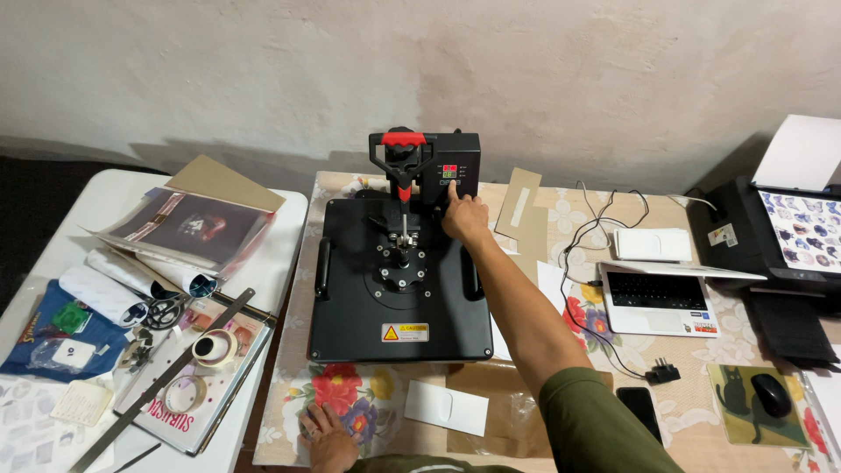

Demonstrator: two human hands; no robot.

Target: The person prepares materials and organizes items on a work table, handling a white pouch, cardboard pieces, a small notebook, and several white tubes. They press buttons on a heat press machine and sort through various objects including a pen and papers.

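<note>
A black heat press (pixel 399 289) with a red-capped handle (pixel 402 140) sits closed on a table with a floral cloth (pixel 350 394). My right hand (pixel 462 215) reaches across it, with the index finger on the buttons of the black control box (pixel 455 166) at the back. My left hand (pixel 326 436) rests flat on the floral cloth at the near edge, fingers apart, holding nothing. A white envelope-like sheet (pixel 445 406) lies just right of that hand.
A white side table (pixel 263 263) at left holds printed sheets, paper rolls (pixel 114 293), scissors (pixel 162 311), tape rolls (pixel 213 347) and a long metal ruler (pixel 162 381). At right lie a white laptop (pixel 661 298), cables, a phone (pixel 639 407), a mouse (pixel 771 394) and a black printer (pixel 780 236).
</note>
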